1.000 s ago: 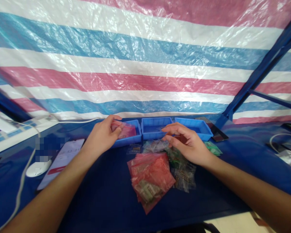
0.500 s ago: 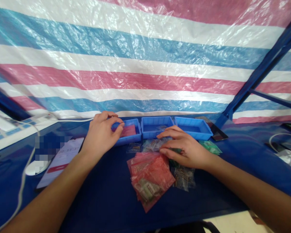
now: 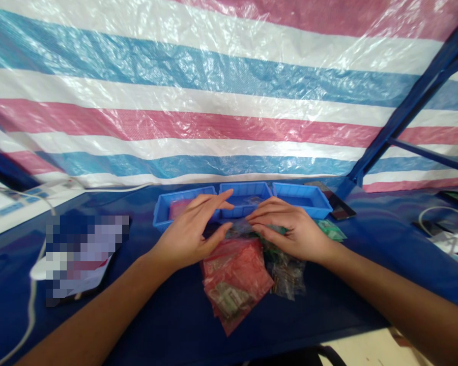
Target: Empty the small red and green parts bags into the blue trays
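My left hand (image 3: pixel 196 231) is open, thumb and fingers apart, hovering over the back left of the bag pile with nothing in it. My right hand (image 3: pixel 293 231) is bent, its fingertips drawn together at the edge of a clear plastic bag (image 3: pixel 239 230). How much of that bag it pinches is partly hidden. Several pink-red zip bags (image 3: pixel 238 274) lie stacked in front of both hands, the top one with small grey parts inside. Under my right hand are green bags (image 3: pixel 277 249) and clear bags of small metal pins (image 3: pixel 289 278).
Behind the pile stand three blue trays in a row: the left tray (image 3: pixel 162 214) with a pink bag, the middle tray (image 3: pixel 223 189) with a clear bag, and the right tray (image 3: pixel 303 198). Dark phone (image 3: pixel 338 206) at right, tablet-like device (image 3: pixel 91 269) at left, white cable (image 3: pixel 32 310).
My left hand has moved right and toward me, from over the left tray to beside my right hand. My right hand's fingers have drawn closer together.
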{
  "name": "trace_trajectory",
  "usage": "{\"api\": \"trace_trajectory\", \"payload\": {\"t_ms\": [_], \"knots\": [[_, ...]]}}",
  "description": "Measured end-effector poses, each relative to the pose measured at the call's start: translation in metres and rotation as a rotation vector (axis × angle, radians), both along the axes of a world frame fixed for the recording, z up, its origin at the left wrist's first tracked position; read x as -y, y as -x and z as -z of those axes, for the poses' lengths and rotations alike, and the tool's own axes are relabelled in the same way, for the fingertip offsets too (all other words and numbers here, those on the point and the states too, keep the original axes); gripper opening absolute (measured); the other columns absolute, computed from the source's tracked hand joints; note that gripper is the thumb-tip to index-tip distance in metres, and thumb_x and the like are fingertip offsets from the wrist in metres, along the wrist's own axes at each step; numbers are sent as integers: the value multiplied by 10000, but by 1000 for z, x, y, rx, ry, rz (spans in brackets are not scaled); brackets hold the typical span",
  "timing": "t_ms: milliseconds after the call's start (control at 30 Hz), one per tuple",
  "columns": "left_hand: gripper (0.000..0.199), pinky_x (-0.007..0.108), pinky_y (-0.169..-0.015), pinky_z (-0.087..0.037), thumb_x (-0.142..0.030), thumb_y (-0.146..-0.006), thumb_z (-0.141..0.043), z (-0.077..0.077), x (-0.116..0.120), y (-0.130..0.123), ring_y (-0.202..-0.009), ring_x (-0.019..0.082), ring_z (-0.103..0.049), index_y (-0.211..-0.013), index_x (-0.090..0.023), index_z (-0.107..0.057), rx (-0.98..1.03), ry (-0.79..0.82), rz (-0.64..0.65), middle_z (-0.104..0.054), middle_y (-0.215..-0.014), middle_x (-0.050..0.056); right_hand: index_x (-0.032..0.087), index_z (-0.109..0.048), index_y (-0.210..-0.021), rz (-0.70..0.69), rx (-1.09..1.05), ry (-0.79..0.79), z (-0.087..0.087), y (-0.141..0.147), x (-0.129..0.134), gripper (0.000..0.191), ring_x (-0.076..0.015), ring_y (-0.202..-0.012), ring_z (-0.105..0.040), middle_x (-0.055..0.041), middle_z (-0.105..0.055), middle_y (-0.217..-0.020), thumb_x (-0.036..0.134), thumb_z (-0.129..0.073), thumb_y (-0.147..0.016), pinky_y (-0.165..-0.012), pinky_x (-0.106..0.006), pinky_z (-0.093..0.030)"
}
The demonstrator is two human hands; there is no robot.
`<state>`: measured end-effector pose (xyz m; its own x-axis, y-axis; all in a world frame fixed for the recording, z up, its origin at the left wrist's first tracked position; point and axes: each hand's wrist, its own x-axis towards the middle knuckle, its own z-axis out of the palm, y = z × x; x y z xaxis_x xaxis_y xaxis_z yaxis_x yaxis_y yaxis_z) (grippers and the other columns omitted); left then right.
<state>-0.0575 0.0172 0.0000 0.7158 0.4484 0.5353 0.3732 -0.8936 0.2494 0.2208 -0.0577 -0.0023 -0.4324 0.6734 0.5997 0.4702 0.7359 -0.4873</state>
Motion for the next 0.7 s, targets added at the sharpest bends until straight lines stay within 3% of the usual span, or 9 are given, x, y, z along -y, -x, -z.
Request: {"api": "trace_trajectory", "payload": {"t_ms": [67,133,267,433,533,700], "knots": [[830,436,-1234,-455,-337,-1045,-681,2,4,-1,-1410,278,-585,-1738,-257,-233,-23,42,-4,-705,-1451,78,290,-834,-1191,50,-146,64,0,0,1,211,-254,-1119,-773,-73,-833,-1193,235,-699,-1038,-1026,-460,-604],[843,434,-1246,-450,-349,-1046,-693,2,6,-2,-1422,275,-574,-1742,-266,-224,-33,25,14,-701,-1461,70,291,-838,-1194,78,-295,156,2,0,0,204,-244,-1139,-771,-76,-821,-1211,259,-739,-1019,-1033,-426,-609],[617,415,-1207,-487,-283,-1057,-684,4,2,-4,-1345,250,-608,-1633,-257,-465,0,-98,71,-712,-1399,83,298,-845,-1212,40,-513,344,7,2,-2,240,-226,-1178,-758,-74,-794,-1265,284,-804,-976,-1063,-377,-608],[408,400,-1119,-522,-152,-1044,-674,6,-2,-5,-1178,211,-663,-1444,-231,-657,57,-181,152,-736,-1256,76,317,-846,-1215,-78,-591,492,12,5,-1,289,-182,-1054,-790,-56,-768,-1314,260,-851,-932,-948,-311,-661],[304,383,-1040,-549,-151,-1032,-693,3,1,-5,-1102,204,-669,-1326,-223,-724,126,-193,150,-747,-1159,68,325,-826,-1261,-115,-513,477,11,7,1,338,-184,-1061,-795,-59,-762,-1333,219,-834,-940,-942,-314,-666],[249,356,-996,-557,-154,-1029,-697,-2,7,-6,-1121,199,-676,-1256,-229,-766,194,-128,117,-731,-1169,78,291,-821,-1237,-21,-316,196,4,10,5,320,-229,-1144,-744,-100,-726,-1363,236,-851,-924,-810,-299,-648]]}}
